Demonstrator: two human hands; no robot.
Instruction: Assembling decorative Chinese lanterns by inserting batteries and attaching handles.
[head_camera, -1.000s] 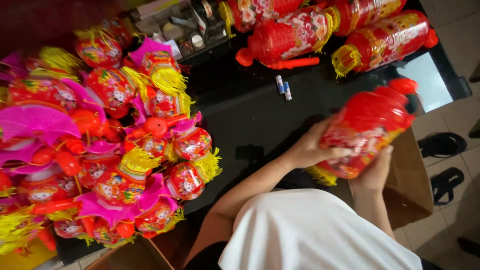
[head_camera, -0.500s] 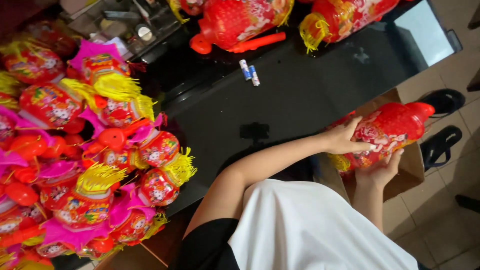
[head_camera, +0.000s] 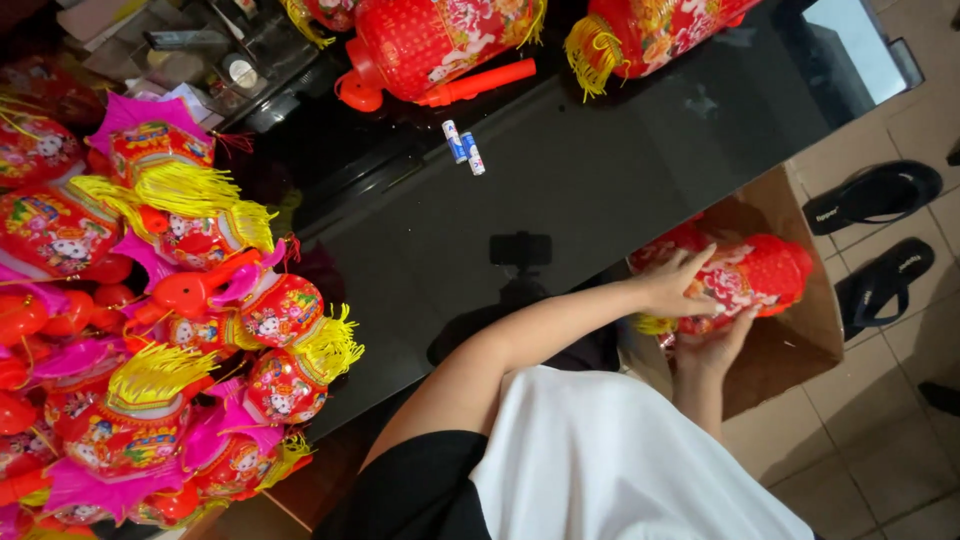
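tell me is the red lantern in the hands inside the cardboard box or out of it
Partly in: both hands hold the red lantern lying on its side, low within the open cardboard box; one end remains above the rim.

One cam only, on my head rig, looking steeply down and tilted. Black tabletop (head_camera: 620, 190) fills mid-frame, near; cardboard box (head_camera: 800, 330) and tiled floor (head_camera: 880, 440) at right (lower, farther). Own white shirt (head_camera: 620, 460) crowds bottom edge. No second view to overlap.
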